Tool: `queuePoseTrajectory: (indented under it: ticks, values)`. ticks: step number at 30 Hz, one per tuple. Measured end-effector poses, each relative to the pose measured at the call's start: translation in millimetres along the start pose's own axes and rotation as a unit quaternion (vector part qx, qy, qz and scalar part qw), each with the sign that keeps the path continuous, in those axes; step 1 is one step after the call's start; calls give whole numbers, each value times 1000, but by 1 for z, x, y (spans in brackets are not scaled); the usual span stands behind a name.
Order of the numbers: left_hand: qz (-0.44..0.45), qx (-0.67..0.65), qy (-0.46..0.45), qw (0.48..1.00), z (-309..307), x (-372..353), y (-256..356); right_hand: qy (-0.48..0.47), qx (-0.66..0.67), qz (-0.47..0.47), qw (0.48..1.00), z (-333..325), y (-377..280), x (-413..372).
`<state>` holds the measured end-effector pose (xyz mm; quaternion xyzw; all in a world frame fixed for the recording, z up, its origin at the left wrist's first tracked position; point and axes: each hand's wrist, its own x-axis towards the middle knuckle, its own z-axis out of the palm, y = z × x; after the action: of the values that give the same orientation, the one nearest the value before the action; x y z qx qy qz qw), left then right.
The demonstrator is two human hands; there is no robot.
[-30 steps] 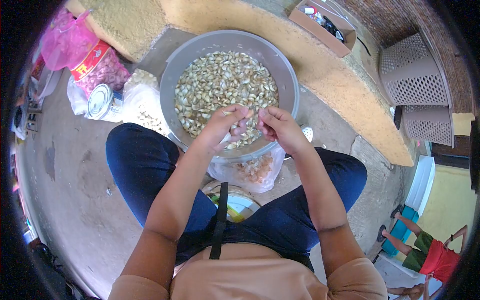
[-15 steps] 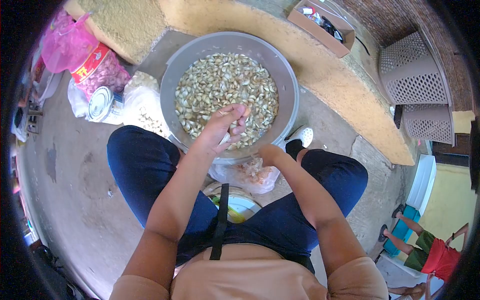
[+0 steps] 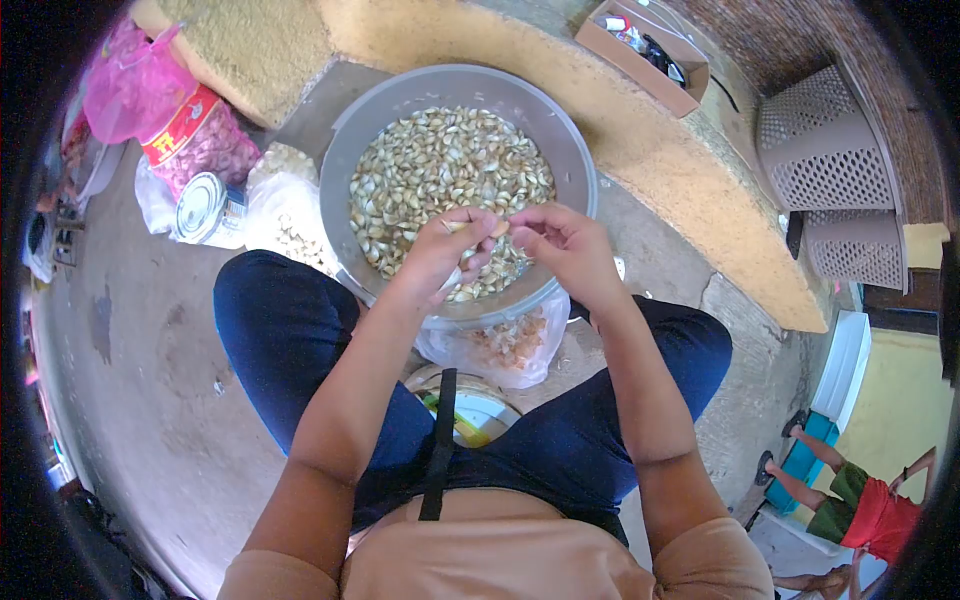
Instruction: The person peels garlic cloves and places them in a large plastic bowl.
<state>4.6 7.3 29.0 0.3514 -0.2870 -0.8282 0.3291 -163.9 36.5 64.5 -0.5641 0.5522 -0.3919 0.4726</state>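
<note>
A large grey tub (image 3: 345,190) holds a great many garlic cloves (image 3: 450,160) in liquid. Over its near side, my left hand (image 3: 445,250) is closed on a garlic clove (image 3: 499,229), with paler cloves tucked under its curled fingers. My right hand (image 3: 575,250) meets it from the right, thumb and fingers pinched at the same clove's edge. Below the tub's near rim lies a clear plastic bag (image 3: 510,350) with papery peels.
Left of the tub are a white bag of cloves (image 3: 300,225), a tin can (image 3: 208,210) and a pink net bag (image 3: 210,150). A cardboard box (image 3: 645,60) sits on the ledge. Grey crates (image 3: 830,150) stand right. A person (image 3: 870,510) is at lower right.
My right hand has risen from beside the peel bag to the clove at my left hand's fingertips. My left hand has stayed nearly in place.
</note>
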Motion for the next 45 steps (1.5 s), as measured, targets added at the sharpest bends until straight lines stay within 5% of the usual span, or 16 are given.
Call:
queuePoseTrajectory:
  ticks: [15,24,27,37,45]
  values:
    - [-7,-45,-10,999,7,-4,4,62,-91,-108,988,13,-6,-3]
    - [-5,-27,-12,1000,3,-2,2,-21,-107,-88,990,8,-5,-1]
    - [-4,-19,-6,1000,5,-2,4,-26,-7,-35,999,8,5,0]
    - [70,107,56,990,13,0,-2,56,-212,-178,959,10,-2,-4]
    - [34,28,54,998,17,-4,-7,102,-236,-257,932,15,11,-1]
